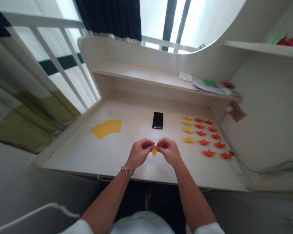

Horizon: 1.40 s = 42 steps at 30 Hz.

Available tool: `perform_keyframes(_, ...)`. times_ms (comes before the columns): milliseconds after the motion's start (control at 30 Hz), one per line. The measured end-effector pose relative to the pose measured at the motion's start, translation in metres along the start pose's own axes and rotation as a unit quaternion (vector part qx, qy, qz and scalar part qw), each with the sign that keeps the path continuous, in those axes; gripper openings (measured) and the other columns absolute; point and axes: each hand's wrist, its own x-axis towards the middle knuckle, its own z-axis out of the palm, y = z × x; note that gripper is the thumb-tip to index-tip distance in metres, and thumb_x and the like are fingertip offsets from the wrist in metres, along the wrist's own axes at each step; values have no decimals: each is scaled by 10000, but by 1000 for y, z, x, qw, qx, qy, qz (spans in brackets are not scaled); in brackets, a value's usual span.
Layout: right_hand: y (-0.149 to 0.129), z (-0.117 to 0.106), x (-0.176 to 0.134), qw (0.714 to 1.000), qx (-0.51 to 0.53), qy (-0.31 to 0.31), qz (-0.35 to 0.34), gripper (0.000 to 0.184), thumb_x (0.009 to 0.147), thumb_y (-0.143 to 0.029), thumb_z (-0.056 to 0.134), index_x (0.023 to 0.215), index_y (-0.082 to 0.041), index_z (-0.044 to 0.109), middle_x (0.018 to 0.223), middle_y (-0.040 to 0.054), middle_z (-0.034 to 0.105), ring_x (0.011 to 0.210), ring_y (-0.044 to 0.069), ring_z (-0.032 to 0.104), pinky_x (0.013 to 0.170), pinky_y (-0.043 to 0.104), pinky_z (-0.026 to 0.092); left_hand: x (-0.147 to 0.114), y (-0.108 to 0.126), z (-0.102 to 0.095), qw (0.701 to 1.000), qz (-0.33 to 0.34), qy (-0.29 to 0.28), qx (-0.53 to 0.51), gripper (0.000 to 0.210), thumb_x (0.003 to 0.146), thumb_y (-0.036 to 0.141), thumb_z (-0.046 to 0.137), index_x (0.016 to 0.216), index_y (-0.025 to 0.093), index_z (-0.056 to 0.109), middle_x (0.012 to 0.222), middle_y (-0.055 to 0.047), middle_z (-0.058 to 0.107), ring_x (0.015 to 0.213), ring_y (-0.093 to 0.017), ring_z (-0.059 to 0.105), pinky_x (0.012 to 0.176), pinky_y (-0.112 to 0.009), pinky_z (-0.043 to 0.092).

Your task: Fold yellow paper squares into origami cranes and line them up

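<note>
Between my two hands is a small folded piece of yellow origami paper (154,151), its two narrow points hanging downward. My left hand (141,152) pinches it from the left side, with a chain bracelet on that wrist. From the right, the fingertips of my right hand (169,150) pinch its upper edge. Both hands are just above the desk's front part. Off to the right sit rows of folded paper cranes, yellow cranes (188,130) in one column and orange cranes (204,142) in two. Yellow paper sheets (107,127) lie fanned out at the left.
A phone (157,120) lies on the white desk (136,107) beyond my hands. The raised back shelf (146,73) holds papers and a green square (210,83). A cable (249,167) runs along the right wall from a socket (236,111). White railings (70,58) border the left.
</note>
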Motion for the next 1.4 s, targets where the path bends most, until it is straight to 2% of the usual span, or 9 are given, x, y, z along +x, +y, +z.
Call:
perform_keyframes(300,4,5,-2,998,45,-5,47,227,620,-214,709,836,-180,649,598,-14,635,543,138,579,534,252,455,2,-6,0,1000,-7,-4,-12,164,727,264,683,845,155,651,814,-48,691,767,-180,657,713,-299,535)
perform_keyframes(500,11,11,-2,990,92,107,14,165,630,-222,686,781,-187,631,615,-20,617,564,135,566,564,264,469,0,-9,9,996,-33,-1,-88,319,688,291,742,946,140,631,885,-68,695,822,-180,664,749,-316,549)
perform_keyframes(567,13,12,-3,987,100,123,13,169,641,-233,686,795,-187,633,624,-17,623,572,135,570,574,268,473,-1,-10,11,995,-39,-5,-95,332,663,291,766,926,134,638,860,-70,699,802,-179,665,737,-315,552)
perform_keyframes(733,14,7,-2,992,93,71,38,285,643,-299,726,892,-175,662,657,8,660,592,151,600,596,292,497,0,-8,8,996,-39,-8,-74,284,695,308,742,899,125,667,864,-92,713,798,-196,676,748,-331,552)
perform_keyframes(833,14,4,0,997,33,31,55,247,681,-359,707,819,-155,694,653,39,670,583,159,602,570,288,487,2,-6,7,998,-25,-35,-50,263,736,328,707,907,129,684,889,-100,719,806,-203,679,773,-343,547)
perform_keyframes(933,15,6,2,997,-17,55,48,238,718,-394,671,708,-156,689,574,29,638,524,146,569,520,267,453,3,-7,10,999,-15,-26,-39,276,734,340,705,921,137,688,901,-97,721,806,-204,679,763,-338,546)
perform_keyframes(1100,21,16,2,989,34,137,35,242,735,-403,642,672,-170,638,544,-9,590,489,122,527,478,241,422,4,-13,13,996,-41,-22,-69,325,682,324,747,934,128,681,871,-94,728,754,-191,680,697,-315,550)
perform_keyframes(1300,25,11,5,993,61,73,63,240,700,-399,674,741,-164,641,605,5,631,495,124,547,474,246,429,7,-9,6,997,-59,-35,-25,255,705,340,718,861,139,704,746,-66,717,644,-162,643,590,-269,519)
perform_keyframes(1400,27,10,7,994,28,88,52,215,705,-376,671,714,-165,634,564,-10,600,487,121,530,474,245,421,7,-7,7,997,-60,-55,-19,240,727,348,694,852,143,709,741,-66,712,628,-155,629,586,-268,514)
